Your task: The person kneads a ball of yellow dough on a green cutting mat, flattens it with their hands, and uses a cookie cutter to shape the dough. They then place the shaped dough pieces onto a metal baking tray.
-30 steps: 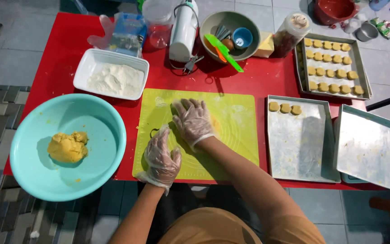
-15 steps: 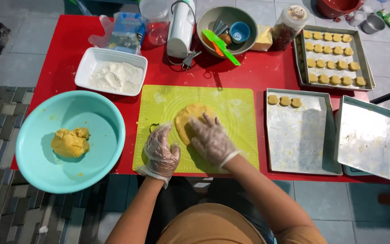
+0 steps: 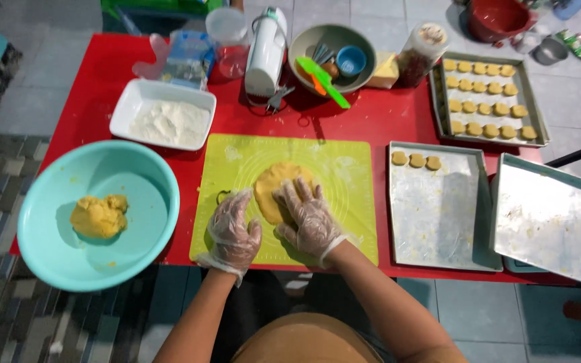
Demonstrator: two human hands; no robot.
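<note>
A flattened disc of yellow dough lies on a lime-green silicone mat on the red table. My right hand, in a clear plastic glove, presses flat on the disc's lower right part with fingers spread. My left hand, also gloved, rests open on the mat just left of the dough, beside a small ring-shaped cutter. A lump of the same dough sits in a turquoise bowl at the left.
A white dish of flour stands behind the mat. A metal tray at the right holds three cut cookies; a farther tray holds several. An empty tray overhangs the right edge. A hand mixer and utensil bowl stand at the back.
My right hand slid down and to the right across the mat, uncovering the flattened dough disc, then settled on its lower right. My left hand stayed on the mat.
</note>
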